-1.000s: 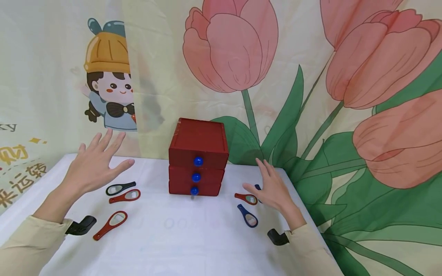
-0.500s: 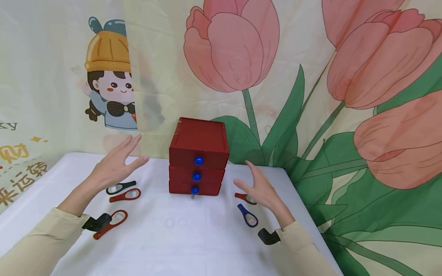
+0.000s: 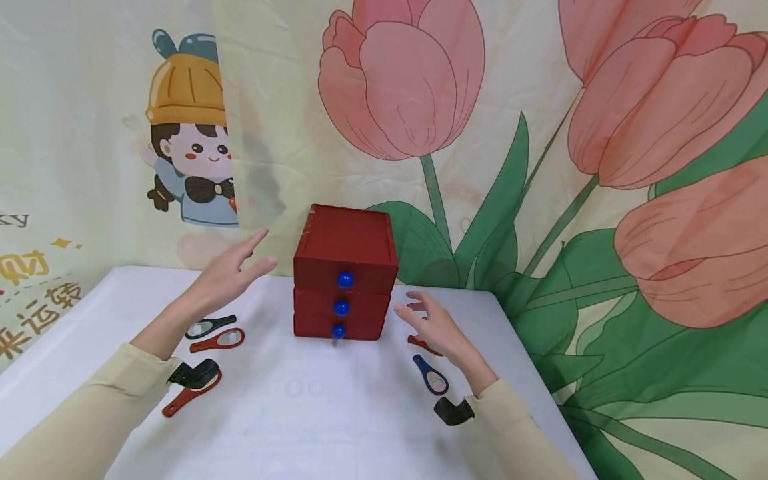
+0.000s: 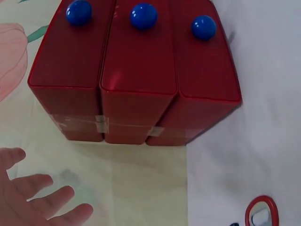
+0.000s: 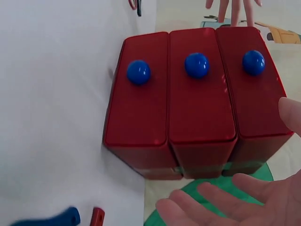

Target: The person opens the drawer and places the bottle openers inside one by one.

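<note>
A red box of three stacked drawers [image 3: 345, 233] with blue knobs [image 3: 345, 280] stands at the back of the white table. My left hand [image 3: 225, 280] is in the air to its left, fingers extended, touching nothing. To its right, my right hand [image 3: 441, 330] hovers with fingers loosely bent and holds nothing. In both wrist views a gap separates the left hand [image 4: 40, 200] and the right hand [image 5: 258, 202] from the drawer sides. Beneath the right hand, a red-handled tool [image 3: 423, 345] is mostly hidden.
Oval-headed handled tools lie on the table [image 3: 324, 427]: a black one [image 3: 210, 325] and two red ones, the middle [image 3: 217, 340] and the front [image 3: 186, 398], at left. A blue one [image 3: 430, 375] lies at right. A printed tulip cloth [image 3: 402, 87] hangs behind.
Both hands have moved inward toward the drawer box, the left to the right and the right to the left. The fingers of the right hand have bent a little. The box stays put.
</note>
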A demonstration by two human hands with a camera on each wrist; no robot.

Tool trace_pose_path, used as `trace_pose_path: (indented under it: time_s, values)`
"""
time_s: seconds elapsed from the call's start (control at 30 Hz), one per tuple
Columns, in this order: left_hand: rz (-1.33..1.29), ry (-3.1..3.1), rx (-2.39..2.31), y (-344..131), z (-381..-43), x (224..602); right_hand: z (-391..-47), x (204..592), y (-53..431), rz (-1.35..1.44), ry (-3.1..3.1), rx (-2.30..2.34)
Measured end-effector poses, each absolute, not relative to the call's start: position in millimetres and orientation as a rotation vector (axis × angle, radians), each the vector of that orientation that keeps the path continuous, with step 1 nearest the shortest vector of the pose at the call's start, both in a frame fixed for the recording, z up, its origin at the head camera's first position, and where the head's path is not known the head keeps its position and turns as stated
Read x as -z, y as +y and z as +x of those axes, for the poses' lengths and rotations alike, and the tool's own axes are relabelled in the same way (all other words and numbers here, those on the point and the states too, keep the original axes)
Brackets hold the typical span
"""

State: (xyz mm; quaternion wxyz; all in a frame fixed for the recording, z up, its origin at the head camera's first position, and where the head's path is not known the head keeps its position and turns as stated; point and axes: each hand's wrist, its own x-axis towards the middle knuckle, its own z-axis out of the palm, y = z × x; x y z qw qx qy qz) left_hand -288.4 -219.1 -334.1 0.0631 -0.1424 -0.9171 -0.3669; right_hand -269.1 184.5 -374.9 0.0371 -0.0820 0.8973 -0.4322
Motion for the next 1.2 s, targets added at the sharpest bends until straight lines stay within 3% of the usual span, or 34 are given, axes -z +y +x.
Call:
trace_pose_path:
  time_s: [1.2]
  values:
    - [-0.433,-2.627,1.878,-164.8,-331.2,321.6,-285.8,361.2,121.9,-0.34,1.962,1.743]
